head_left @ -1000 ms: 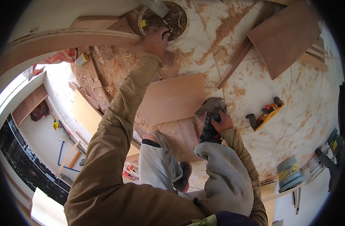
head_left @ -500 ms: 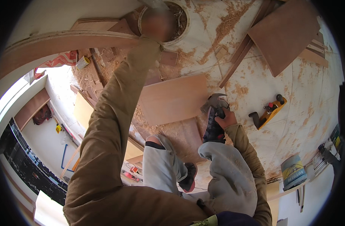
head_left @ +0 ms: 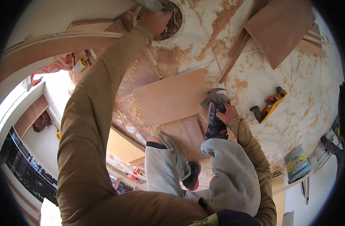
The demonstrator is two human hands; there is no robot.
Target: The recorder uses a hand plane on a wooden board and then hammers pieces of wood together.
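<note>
My left arm reaches far forward to a round, pale-rimmed bucket (head_left: 182,23) with wood chips and scraps in it. My left hand (head_left: 154,23) is over this bucket with its fingers curled; what they hold, if anything, is hard to see. Against that hand, at the top edge, is a flat greyish piece (head_left: 151,5). Beside my right shoe (head_left: 215,128), my right hand (head_left: 228,113) is closed round the dark handle of a claw hammer (head_left: 214,96). The hammer's metal head lies just past the shoe's toe, near the corner of a light wooden panel (head_left: 170,97).
A yellow hand plane (head_left: 271,105) lies on the shaving-strewn floor to the right. Brown boards (head_left: 279,32) are stacked at the far right. A curved wooden edge (head_left: 59,47) crosses the far left. A printed bucket (head_left: 297,164) stands at the lower right.
My left hand has gone from a blur to sharp, and sits slightly farther forward and left over the bucket. My right hand keeps hold of the hammer beside the shoe. The whole view has shifted slightly.
</note>
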